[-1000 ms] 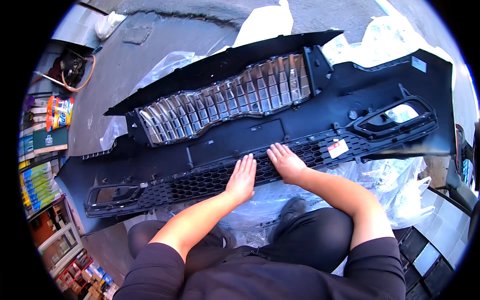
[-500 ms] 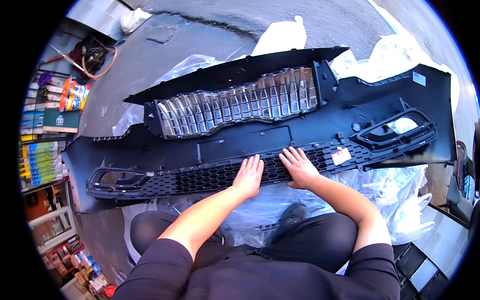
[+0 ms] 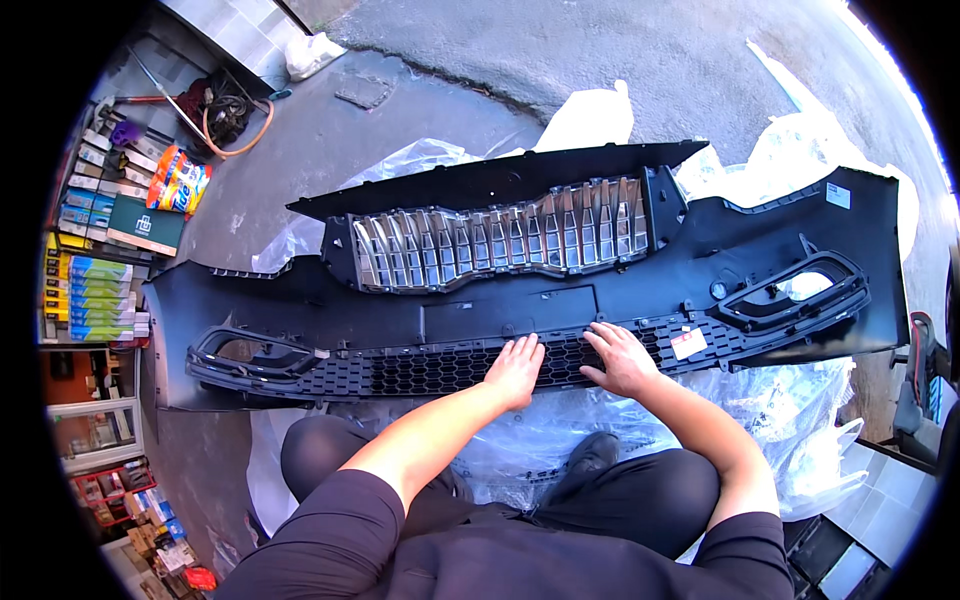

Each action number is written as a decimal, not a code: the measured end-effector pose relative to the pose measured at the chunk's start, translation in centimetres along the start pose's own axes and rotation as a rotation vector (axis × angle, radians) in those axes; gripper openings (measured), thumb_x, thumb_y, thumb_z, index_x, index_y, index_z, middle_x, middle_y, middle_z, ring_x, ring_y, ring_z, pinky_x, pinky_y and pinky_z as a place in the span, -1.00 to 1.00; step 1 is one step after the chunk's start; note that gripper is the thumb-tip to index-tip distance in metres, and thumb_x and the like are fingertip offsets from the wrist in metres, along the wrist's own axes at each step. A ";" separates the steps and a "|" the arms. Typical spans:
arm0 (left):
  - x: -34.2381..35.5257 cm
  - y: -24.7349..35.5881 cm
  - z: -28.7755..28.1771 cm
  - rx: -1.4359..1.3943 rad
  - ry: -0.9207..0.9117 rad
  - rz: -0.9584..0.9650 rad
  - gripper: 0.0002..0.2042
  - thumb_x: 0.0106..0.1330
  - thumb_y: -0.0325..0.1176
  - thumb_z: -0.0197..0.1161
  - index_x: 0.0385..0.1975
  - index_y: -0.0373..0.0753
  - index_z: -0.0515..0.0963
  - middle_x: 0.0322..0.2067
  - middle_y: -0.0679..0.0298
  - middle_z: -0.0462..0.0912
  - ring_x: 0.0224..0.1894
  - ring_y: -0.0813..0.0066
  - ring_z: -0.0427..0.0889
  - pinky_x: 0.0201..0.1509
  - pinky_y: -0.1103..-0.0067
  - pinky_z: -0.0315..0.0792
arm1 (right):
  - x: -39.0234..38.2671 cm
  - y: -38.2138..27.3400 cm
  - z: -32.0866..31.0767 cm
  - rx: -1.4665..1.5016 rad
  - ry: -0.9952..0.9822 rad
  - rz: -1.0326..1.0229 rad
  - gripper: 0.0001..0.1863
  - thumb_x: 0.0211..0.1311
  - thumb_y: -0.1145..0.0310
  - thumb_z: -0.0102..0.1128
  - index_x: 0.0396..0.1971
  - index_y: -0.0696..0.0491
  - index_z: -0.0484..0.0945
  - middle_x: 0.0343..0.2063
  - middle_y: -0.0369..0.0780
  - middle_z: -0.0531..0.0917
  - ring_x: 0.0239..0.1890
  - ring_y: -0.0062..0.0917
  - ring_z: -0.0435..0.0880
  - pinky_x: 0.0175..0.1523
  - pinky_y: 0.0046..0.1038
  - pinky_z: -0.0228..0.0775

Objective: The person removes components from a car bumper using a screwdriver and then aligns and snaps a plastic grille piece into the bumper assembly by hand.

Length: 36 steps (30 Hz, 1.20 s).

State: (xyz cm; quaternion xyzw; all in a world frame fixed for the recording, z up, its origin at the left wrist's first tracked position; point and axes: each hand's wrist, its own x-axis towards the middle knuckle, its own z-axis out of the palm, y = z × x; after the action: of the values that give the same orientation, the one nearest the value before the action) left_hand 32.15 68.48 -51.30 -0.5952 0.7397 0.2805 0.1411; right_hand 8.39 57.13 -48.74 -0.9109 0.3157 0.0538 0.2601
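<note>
A large black car bumper (image 3: 480, 315) lies in front of my knees with its inner side up. Along its near edge runs a black lower grille (image 3: 430, 370) with honeycomb mesh. Both palms are down on this grille: my left hand (image 3: 516, 371) near its middle, my right hand (image 3: 620, 360) a little farther right. The fingers of each are stretched out and hold nothing. To the right of my right hand a white and red label (image 3: 689, 343) sticks to the grille. Beyond it, a chrome-slatted upper grille (image 3: 500, 240) sits in the bumper. Oval fog-lamp frames (image 3: 250, 360) flank the lower grille.
Clear plastic sheeting (image 3: 560, 440) lies under the bumper and around my shoes. White wrapping (image 3: 795, 155) spreads beyond its right side. Shelves with boxes (image 3: 100, 300) stand at the left, near a hose (image 3: 250, 145). Grey tiles and black trays lie at the lower right.
The whole view has shifted, so the bumper sits lower in the picture. Both hands stay flat on the lower grille, at nearly the same places.
</note>
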 end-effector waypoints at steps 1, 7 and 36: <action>0.0 0.0 -0.4 -0.027 -0.001 0.003 -0.08 0.09 -0.28 0.47 0.44 -0.43 0.13 0.50 -0.15 0.08 0.57 0.00 0.08 0.62 0.19 0.01 | -0.1 0.3 0.1 0.029 0.009 0.022 -0.27 0.28 -0.04 0.31 0.31 0.12 0.44 0.35 -0.02 0.43 0.44 -0.15 0.33 0.52 -0.16 0.12; -0.6 0.2 -2.5 -0.196 -0.009 -0.055 -0.10 0.16 0.01 0.45 0.46 -0.27 0.22 0.52 -0.09 0.08 0.58 0.01 0.03 0.63 0.17 -0.05 | 1.2 2.5 -0.3 0.016 0.305 0.075 -0.79 0.30 0.25 0.26 -0.41 0.07 0.69 -0.38 -0.13 0.72 -0.18 -0.21 0.71 0.03 -0.23 0.54; -41.6 -17.0 16.2 -1.501 0.220 -1.487 -0.62 0.31 -0.08 0.45 -0.25 -0.31 0.55 -0.49 0.23 0.62 -0.57 0.45 0.63 -0.56 0.50 0.55 | 13.9 13.4 5.5 0.052 0.282 0.863 -0.56 0.18 -0.02 0.43 -0.06 -0.04 0.78 -0.12 -0.15 0.80 -0.02 -0.21 0.76 0.13 -0.25 0.55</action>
State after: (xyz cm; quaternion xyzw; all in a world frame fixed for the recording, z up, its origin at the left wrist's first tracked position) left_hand 56.88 108.97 -45.90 -0.8545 -0.1639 0.4530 -0.1943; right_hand 11.76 43.43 -62.99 -0.6876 0.7001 0.0246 0.1911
